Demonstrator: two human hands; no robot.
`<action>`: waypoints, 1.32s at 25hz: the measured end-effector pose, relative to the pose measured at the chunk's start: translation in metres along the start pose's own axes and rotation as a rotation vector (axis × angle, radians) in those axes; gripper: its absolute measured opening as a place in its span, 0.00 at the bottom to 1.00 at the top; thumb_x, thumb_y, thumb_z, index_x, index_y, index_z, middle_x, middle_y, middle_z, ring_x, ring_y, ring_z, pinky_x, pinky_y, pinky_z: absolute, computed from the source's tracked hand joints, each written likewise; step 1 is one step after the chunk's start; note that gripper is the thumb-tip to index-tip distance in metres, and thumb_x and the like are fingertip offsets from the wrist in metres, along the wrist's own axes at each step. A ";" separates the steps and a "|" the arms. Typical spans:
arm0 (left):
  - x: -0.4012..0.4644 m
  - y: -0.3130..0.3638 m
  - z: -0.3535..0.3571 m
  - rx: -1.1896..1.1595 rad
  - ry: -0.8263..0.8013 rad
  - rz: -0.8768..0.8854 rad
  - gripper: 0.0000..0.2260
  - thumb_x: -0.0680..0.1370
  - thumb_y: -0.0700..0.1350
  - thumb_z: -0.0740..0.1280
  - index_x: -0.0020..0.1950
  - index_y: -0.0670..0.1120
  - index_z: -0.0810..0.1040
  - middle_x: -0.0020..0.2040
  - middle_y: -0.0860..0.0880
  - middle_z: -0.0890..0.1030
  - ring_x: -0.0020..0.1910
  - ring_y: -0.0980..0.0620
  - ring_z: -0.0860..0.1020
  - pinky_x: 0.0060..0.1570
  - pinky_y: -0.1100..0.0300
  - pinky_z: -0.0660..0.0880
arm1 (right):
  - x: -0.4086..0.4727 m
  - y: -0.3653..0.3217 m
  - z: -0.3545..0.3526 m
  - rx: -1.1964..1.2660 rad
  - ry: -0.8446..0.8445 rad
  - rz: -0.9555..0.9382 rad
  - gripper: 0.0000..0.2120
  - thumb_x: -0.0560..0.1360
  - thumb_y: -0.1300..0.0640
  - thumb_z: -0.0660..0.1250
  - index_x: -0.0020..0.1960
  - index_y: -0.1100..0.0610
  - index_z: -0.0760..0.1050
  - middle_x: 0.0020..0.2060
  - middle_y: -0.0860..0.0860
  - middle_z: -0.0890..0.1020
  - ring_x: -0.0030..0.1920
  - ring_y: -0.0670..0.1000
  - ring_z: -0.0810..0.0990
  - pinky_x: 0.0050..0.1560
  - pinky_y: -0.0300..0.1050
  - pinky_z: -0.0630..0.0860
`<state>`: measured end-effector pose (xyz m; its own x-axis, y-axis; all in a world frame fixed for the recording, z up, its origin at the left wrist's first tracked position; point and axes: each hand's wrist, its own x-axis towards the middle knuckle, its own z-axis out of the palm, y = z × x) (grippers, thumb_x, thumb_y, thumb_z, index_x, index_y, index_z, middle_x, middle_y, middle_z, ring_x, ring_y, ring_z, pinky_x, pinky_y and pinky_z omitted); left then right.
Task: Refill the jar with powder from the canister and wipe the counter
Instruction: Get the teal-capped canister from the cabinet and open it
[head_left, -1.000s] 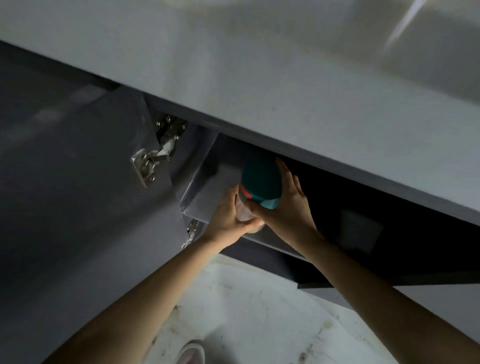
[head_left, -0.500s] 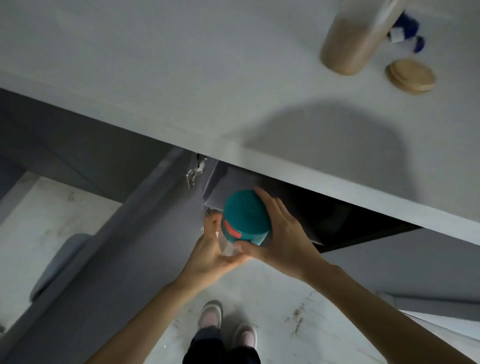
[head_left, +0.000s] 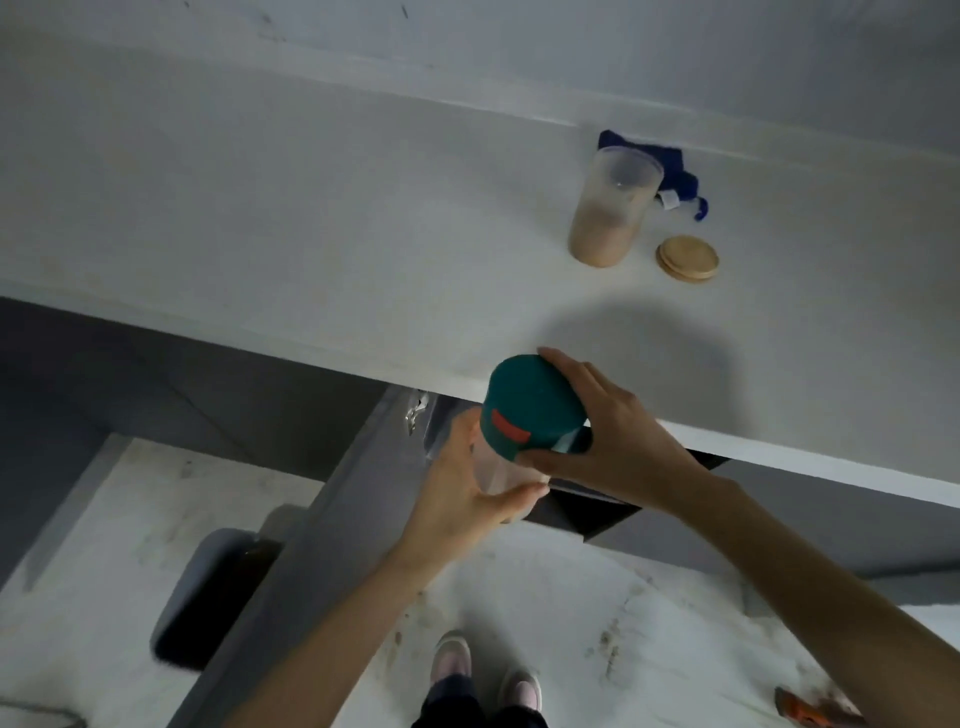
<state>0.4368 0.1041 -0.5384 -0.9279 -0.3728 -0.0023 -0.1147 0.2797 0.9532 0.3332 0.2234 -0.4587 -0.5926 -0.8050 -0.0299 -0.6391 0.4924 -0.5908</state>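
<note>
Head view is showing both hands gripping the canister (head_left: 511, 441) at the counter (head_left: 311, 249) edge — left hand (head_left: 462, 493) wrapping its clear body, right hand (head_left: 608, 436) clasping the teal lid (head_left: 530, 405). Far right, the jar (head_left: 610, 213) is standing open beside its wooden lid (head_left: 687, 258).
</note>
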 end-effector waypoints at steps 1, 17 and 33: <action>0.006 0.010 -0.002 -0.013 -0.007 0.023 0.33 0.63 0.45 0.77 0.55 0.65 0.60 0.51 0.65 0.72 0.52 0.68 0.72 0.44 0.79 0.69 | -0.001 -0.004 -0.009 -0.010 0.017 -0.001 0.41 0.65 0.45 0.72 0.70 0.49 0.53 0.62 0.51 0.71 0.55 0.48 0.71 0.57 0.46 0.73; 0.141 0.084 0.049 0.006 -0.151 0.261 0.29 0.65 0.45 0.76 0.58 0.55 0.61 0.51 0.60 0.72 0.53 0.68 0.72 0.48 0.76 0.71 | 0.052 0.057 -0.098 -0.034 0.255 0.048 0.40 0.66 0.44 0.71 0.70 0.48 0.53 0.65 0.51 0.66 0.56 0.44 0.65 0.56 0.42 0.70; 0.245 0.080 0.107 -0.221 -0.163 0.109 0.29 0.68 0.33 0.71 0.60 0.53 0.62 0.52 0.59 0.71 0.48 0.76 0.73 0.39 0.77 0.73 | 0.128 0.133 -0.126 0.041 0.350 0.179 0.44 0.65 0.43 0.71 0.72 0.54 0.52 0.63 0.52 0.67 0.63 0.52 0.66 0.61 0.48 0.71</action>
<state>0.1623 0.1297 -0.4946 -0.9772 -0.1995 0.0725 0.0525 0.1039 0.9932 0.1102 0.2276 -0.4397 -0.8286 -0.5426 0.1377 -0.4948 0.5949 -0.6334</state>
